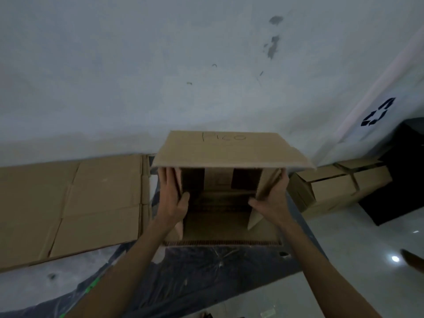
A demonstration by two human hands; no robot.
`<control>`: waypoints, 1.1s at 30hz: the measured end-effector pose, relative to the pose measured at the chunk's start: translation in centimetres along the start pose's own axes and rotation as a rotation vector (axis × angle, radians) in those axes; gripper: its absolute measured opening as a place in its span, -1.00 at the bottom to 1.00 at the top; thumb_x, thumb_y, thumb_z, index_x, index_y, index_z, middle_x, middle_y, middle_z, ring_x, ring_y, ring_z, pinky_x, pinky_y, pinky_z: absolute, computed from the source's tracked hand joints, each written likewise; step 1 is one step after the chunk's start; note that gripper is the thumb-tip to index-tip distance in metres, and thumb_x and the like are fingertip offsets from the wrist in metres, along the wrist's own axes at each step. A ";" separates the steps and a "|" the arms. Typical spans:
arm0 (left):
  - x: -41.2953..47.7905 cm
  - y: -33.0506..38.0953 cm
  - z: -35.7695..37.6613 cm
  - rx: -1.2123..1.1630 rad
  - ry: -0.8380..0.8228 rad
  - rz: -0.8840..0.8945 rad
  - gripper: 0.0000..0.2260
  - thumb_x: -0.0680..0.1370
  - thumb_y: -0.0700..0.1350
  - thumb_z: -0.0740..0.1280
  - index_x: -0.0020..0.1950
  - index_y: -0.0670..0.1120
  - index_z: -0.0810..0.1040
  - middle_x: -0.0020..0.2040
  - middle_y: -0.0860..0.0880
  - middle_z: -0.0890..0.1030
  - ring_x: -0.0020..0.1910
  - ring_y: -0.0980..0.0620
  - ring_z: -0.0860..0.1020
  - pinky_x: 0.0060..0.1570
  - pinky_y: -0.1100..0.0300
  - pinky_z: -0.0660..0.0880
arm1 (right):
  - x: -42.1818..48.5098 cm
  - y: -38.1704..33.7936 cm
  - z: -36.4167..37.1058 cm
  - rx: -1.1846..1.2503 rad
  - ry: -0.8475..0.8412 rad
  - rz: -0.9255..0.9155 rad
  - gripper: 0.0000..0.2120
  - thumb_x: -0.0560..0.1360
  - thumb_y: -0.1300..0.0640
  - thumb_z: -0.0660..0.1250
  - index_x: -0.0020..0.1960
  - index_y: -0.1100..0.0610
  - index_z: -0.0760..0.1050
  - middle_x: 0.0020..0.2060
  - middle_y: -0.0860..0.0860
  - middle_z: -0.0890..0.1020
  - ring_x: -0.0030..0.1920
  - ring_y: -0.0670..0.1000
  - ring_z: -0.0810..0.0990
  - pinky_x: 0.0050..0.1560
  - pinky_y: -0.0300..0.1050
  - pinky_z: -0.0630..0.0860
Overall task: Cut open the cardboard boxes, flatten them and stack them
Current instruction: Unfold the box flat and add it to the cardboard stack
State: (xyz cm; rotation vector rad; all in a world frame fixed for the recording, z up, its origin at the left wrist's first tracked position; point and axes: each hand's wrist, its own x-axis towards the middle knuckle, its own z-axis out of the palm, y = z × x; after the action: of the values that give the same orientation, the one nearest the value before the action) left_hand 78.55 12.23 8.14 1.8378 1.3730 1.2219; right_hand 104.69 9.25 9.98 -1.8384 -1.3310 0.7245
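Box (229,152) sits dead ahead of you on its side, on the dark plastic sheet (206,271) on the floor, with its mouth facing you. Its long axis runs left to right, square to your arms.

Your hands are equally near. Left hand (172,196) grips the left side flap and right hand (271,198) grips the right one, thumbs inside. Neither is free. I'd say the next move is to collapse the sides, so push symmetrically.

Flattened cardboard (68,203) lies just left of the box, so the stack is likely on your left. Unopened boxes (332,187) are to the right.

Writing: the top flap has a handwritten word, maybe "Pico", but it's blurred. There's a black recycling symbol (378,113) on white sheeting at far right.
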 end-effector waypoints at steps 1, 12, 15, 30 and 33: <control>-0.4 -1.2 0.7 0.006 -0.027 -0.046 -0.31 0.46 -0.07 0.17 0.49 -0.37 0.05 0.48 -0.38 0.11 0.49 -0.27 0.08 0.50 0.19 0.01 | 0.3 -0.2 -0.2 0.016 -0.084 0.069 -0.08 0.38 0.11 0.51 0.49 0.23 -0.02 0.35 0.06 0.25 0.41 0.07 0.24 0.36 -0.01 0.29; -7.3 -6.8 3.4 0.195 -0.212 -0.495 -0.89 0.51 -0.29 0.33 -0.14 -0.16 0.41 -0.20 -0.14 0.48 -0.19 -0.05 0.45 -0.24 0.21 0.36 | -2.4 7.3 -0.5 -0.266 -0.496 0.243 -0.71 0.48 0.01 0.42 0.09 0.16 0.49 -0.08 0.02 0.54 0.03 0.02 0.52 0.00 -0.21 0.41; -6.6 -6.1 1.9 0.258 -0.347 -0.398 -0.80 0.48 -0.17 0.40 -0.16 0.02 0.38 -0.11 -0.01 0.44 -0.06 0.00 0.44 -0.11 0.20 0.39 | -2.2 7.5 -3.2 -0.134 -0.366 0.269 -0.48 0.30 -0.24 0.46 0.09 0.09 0.55 -0.20 -0.04 0.57 -0.11 -0.02 0.51 -0.02 -0.12 0.38; 11.1 -5.6 -3.4 0.074 -0.305 -0.284 -0.52 0.67 -0.05 0.14 0.55 -0.14 0.13 0.55 -0.10 0.16 0.51 -0.08 0.17 0.47 0.03 0.14 | -4.4 -12.0 13.8 -0.461 -0.171 0.031 -0.01 0.40 -0.46 0.17 0.56 0.07 -0.15 0.54 0.17 -0.13 0.52 0.26 -0.21 0.46 0.32 -0.21; 12.2 -5.6 -2.6 0.189 -0.525 -0.254 -0.49 0.65 -0.01 0.17 0.55 -0.14 0.13 0.54 -0.12 0.14 0.50 -0.13 0.17 0.44 0.02 0.18 | -4.0 -11.1 17.3 -0.600 -0.202 0.061 0.06 0.35 -0.51 0.18 0.57 0.04 -0.22 0.52 0.26 -0.25 0.48 0.34 -0.35 0.36 0.40 -0.36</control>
State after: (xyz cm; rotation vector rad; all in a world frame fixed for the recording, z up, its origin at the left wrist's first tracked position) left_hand 74.56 25.32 8.91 1.8581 1.3875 0.4471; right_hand 83.91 11.65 9.45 -2.3255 -1.7679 0.5904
